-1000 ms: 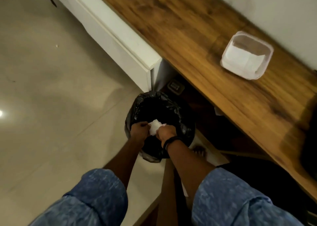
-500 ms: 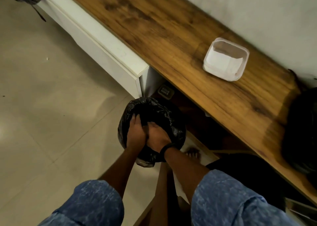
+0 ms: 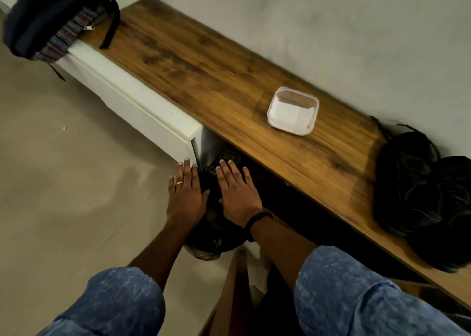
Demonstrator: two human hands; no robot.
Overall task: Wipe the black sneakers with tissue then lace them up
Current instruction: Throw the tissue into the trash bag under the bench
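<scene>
Head view: I read the wiping as finished or between passes, since both hands hang over the black-lined bin [image 3: 214, 236] rather than at the black sneakers [image 3: 420, 208]. These sit blurred on the worktop [image 3: 204, 75] at far right, against the wall, and the lacing looks still to do. The left hand [image 3: 186, 195] and right hand [image 3: 238, 195] have their grip apart, fingers straight, holding nothing. The tissue tub [image 3: 293, 111] stands mid-worktop, apart from the shoes. A second ago both hands pinched a white tissue over the bin; now it is out of sight and the hands lie flat.
</scene>
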